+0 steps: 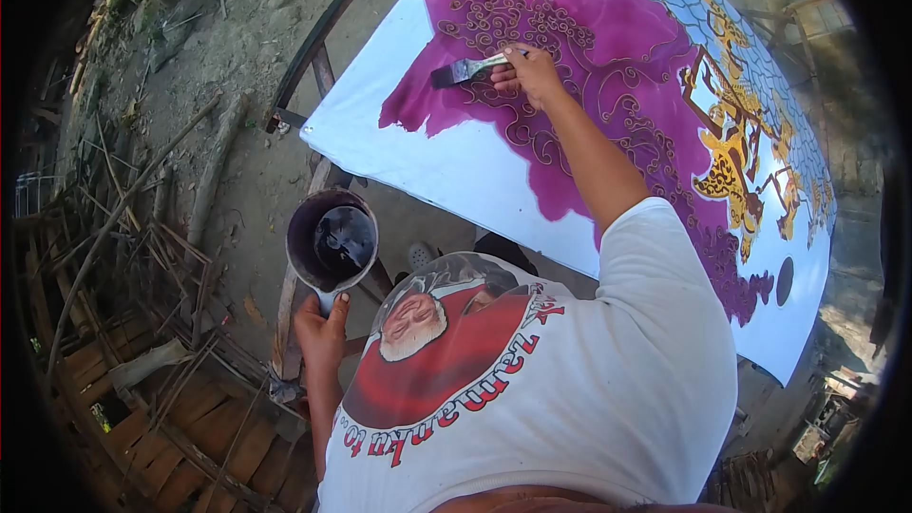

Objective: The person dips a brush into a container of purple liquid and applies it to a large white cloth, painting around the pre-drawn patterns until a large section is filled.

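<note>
A flat paintbrush (465,69) with dark bristles is gripped by the handle in my right hand (530,76). Its bristles overlap the purple painted area near the left part of a white cloth (380,128). Gold curling line patterns run through the purple, and gold figures and blue scale-like cells cover the far right part. My left hand (321,331) is closed around the handle of a dipper (294,218), held below the cloth's near edge. Dark liquid lies inside the dipper.
A dark wooden frame bar (328,24) runs along the cloth's left side. Sticks and branches (123,199) lie on the dirt ground at left, above broken wooden slats (180,456). A grey clog (421,255) shows beneath the cloth's near edge.
</note>
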{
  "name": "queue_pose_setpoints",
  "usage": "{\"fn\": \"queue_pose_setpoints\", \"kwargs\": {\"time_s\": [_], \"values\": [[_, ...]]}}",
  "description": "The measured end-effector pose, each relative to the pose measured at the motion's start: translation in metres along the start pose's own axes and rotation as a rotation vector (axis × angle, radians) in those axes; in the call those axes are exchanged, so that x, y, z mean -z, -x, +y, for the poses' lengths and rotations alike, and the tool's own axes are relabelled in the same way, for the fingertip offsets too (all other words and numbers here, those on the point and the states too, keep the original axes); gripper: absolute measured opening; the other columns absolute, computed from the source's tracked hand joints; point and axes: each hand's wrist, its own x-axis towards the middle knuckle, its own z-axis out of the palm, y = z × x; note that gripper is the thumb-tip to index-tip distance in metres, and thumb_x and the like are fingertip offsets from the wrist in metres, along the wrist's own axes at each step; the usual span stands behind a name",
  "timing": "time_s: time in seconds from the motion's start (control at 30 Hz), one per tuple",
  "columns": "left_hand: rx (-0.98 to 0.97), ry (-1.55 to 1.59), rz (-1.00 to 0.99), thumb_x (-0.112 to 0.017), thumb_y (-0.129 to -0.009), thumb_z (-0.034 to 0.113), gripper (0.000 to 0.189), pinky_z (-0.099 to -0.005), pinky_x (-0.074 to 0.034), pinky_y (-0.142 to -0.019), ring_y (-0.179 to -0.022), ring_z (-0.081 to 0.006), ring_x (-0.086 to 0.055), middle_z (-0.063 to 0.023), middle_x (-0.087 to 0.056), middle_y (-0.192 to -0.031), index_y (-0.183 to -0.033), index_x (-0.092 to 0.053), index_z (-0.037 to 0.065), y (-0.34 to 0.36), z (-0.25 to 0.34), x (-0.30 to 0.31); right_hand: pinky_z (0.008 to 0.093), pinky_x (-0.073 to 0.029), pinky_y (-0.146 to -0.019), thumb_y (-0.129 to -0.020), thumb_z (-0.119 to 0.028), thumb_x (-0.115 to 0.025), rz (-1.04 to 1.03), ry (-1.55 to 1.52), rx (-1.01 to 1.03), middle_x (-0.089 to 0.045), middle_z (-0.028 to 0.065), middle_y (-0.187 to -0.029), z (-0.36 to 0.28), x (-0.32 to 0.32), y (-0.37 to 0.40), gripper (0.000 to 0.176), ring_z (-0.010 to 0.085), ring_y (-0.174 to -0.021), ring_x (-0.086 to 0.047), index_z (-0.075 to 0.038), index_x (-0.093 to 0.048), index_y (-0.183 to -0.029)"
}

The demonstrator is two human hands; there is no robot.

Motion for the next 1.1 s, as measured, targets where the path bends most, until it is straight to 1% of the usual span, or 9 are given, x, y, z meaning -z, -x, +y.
{"fn": "queue_pose_setpoints", "kwargs": {"time_s": [0.1,0.27,0.5,0.57,0.6,0.73,0.8,0.93,1.1], "values": [[0.004,-0.021,-0.013,-0.077,-0.092,0.019,0.025,-0.0264,-0.03,-0.045,-0.054,-0.0028,-0.041,0.005,-0.054,-0.064,-0.083,-0.062,0.002,0.002,0.009,-0.004,0.0314,-0.062,-0.055,-0.106,-0.016,-0.053,0.301,-0.062,0.117,-0.068,0.0146,-0.084,0.01,0.016,-0.026,0.026,0.0197,-0.068,-0.07,0.007,-0.06,-0.116],[-0.031,-0.026,-0.017,-0.077,-0.091,0.018,0.025,-0.027,-0.031,-0.047,-0.056,-0.0038,-0.042,0.0038,-0.055,-0.065,-0.081,-0.062,0.001,-0.01,-0.001,-0.009,0.0318,-0.059,-0.05,-0.103,-0.015,-0.055,-0.133,0.092,-0.05,-0.067,0.0135,-0.077,0.018,-0.055,0.067,0.023,0.0191,-0.06,-0.068,0.005,-0.067,-0.103],[-0.19,-0.146,-0.027,-0.076,-0.088,0.015,0.024,-0.0316,-0.037,-0.051,-0.061,-0.0075,-0.045,-0.0005,-0.058,-0.065,-0.079,-0.063,-0.003,-0.02,0.012,-0.017,0.0274,-0.053,-0.054,-0.101,-0.014,-0.058,-0.595,0.262,0.333,-0.069,0.0082,-0.076,-0.062,-0.132,0.15,0.017,0.0116,-0.061,-0.066,-0.001,-0.069,-0.103],[-0.225,-0.167,-0.02,-0.077,-0.086,0.015,0.024,-0.0326,-0.038,-0.052,-0.06,-0.008,-0.046,-0.0013,-0.058,-0.064,-0.079,-0.063,-0.003,-0.022,0.018,-0.019,0.0378,-0.054,-0.064,-0.095,-0.015,-0.065,-0.758,0.538,0.745,-0.072,0.0146,-0.081,-0.043,-0.152,0.156,0.016,0.0266,-0.069,-0.071,-0.003,-0.07,-0.104],[-0.232,-0.188,-0.01,-0.077,-0.086,0.015,0.025,-0.0331,-0.038,-0.052,-0.06,-0.0084,-0.046,-0.002,-0.057,-0.064,-0.079,-0.063,-0.004,-0.023,0.018,-0.02,0.0411,-0.053,-0.068,-0.093,-0.017,-0.067,-0.796,0.637,0.755,-0.072,0.0163,-0.082,-0.032,-0.16,0.16,0.017,0.033,-0.073,-0.071,-0.003,-0.07,-0.104],[-0.217,-0.221,-0.001,-0.077,-0.085,0.018,0.027,-0.035,-0.039,-0.052,-0.06,-0.0092,-0.046,-0.0037,-0.057,-0.062,-0.078,-0.063,-0.004,-0.024,0.016,-0.018,0.0392,-0.055,-0.063,-0.097,-0.02,-0.065,-0.83,0.771,0.639,-0.073,0.0169,-0.086,-0.01,-0.165,0.157,0.021,0.0295,-0.07,-0.071,-0.003,-0.07,-0.108],[-0.213,-0.214,-0.002,-0.077,-0.086,0.018,0.027,-0.035,-0.039,-0.052,-0.06,-0.0092,-0.046,-0.0038,-0.058,-0.063,-0.078,-0.063,-0.004,-0.023,0.017,-0.017,0.0333,-0.058,-0.057,-0.103,-0.022,-0.059,-0.73,0.23,-0.063,-0.072,0.0158,-0.091,-0.001,-0.154,0.155,0.025,0.0223,-0.068,-0.071,-0.001,-0.068,-0.111],[-0.213,-0.1,-0.001,-0.077,-0.086,0.02,0.028,-0.0349,-0.039,-0.053,-0.06,-0.0093,-0.047,-0.004,-0.059,-0.063,-0.079,-0.064,-0.004,-0.031,-0.003,-0.017,0.033,-0.062,-0.058,-0.106,-0.024,-0.055,-0.569,-0.232,-0.145,-0.069,0.0121,-0.088,-0.003,-0.124,0.126,0.027,0.0189,-0.071,-0.071,-0.001,-0.065,-0.117],[-0.147,-0.108,0.039,-0.078,-0.088,0.022,0.028,-0.0336,-0.039,-0.052,-0.059,-0.0087,-0.047,-0.0021,-0.058,-0.062,-0.081,-0.066,-0.003,-0.026,-0.004,-0.01,0.0355,-0.065,-0.066,-0.108,-0.022,-0.051,-0.211,-0.211,-0.087,-0.068,0.0136,-0.091,0.009,-0.082,0.026,0.026,0.022,-0.078,-0.072,0.001,-0.059,-0.116]]}}
